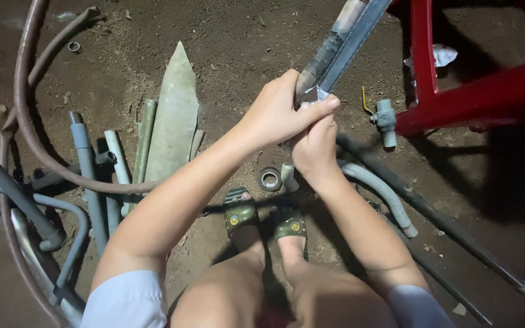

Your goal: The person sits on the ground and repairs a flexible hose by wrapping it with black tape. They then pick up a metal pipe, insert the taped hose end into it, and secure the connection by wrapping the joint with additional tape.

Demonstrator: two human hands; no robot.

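Note:
A grey pipe (341, 36) slants up to the top right, with a dark, dirty section near its lower end. My left hand (277, 109) is wrapped around that lower end, thumb stretched across it. My right hand (314, 146) grips just beneath, fingers curled up against the pipe's end, where a bit of white tape or paper (317, 93) shows. Both hands touch each other. Below them my two feet in green sandals (241, 212) rest on the dirt floor.
Several grey pipes (89, 176) and a flat pointed board (174, 115) lie at left, looped by a brown hose (22, 109). A tape roll (269, 178), a short fitting (288, 176), a corrugated hose (381, 194), a valve (386, 120) and a red stool leg (423, 54) lie nearby.

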